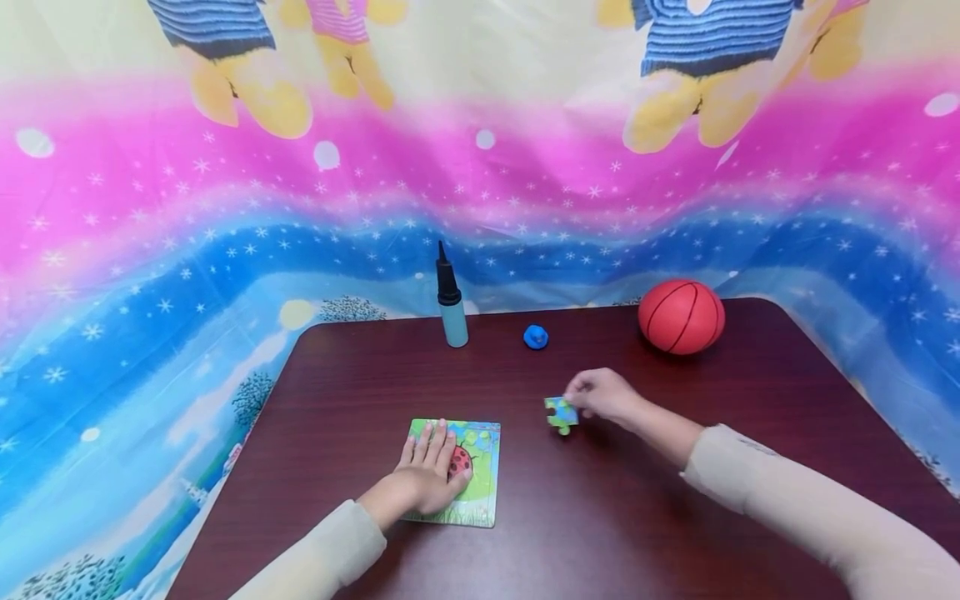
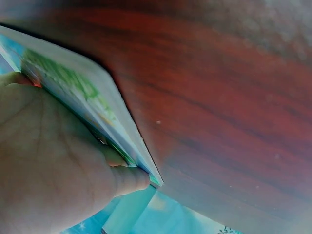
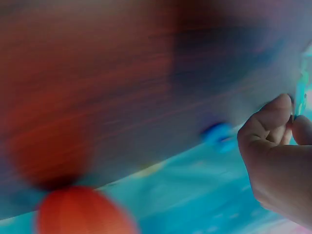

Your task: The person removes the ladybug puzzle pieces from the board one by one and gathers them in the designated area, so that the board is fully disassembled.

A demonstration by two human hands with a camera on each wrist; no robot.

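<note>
Head view: your left hand (image 1: 427, 482) rests on the ladybird puzzle board (image 1: 483, 492), fingers straight and slightly apart. Right of that board, over the worktop (image 1: 330, 458), your right hand (image 1: 606, 395) has its fingers clamped on a jigsaw piece (image 1: 564, 416). Behind the board, well to the right, sits a red basketball (image 1: 681, 317).

Red ball (image 1: 681, 317) beside blue lump (image 1: 536, 337)
</note>
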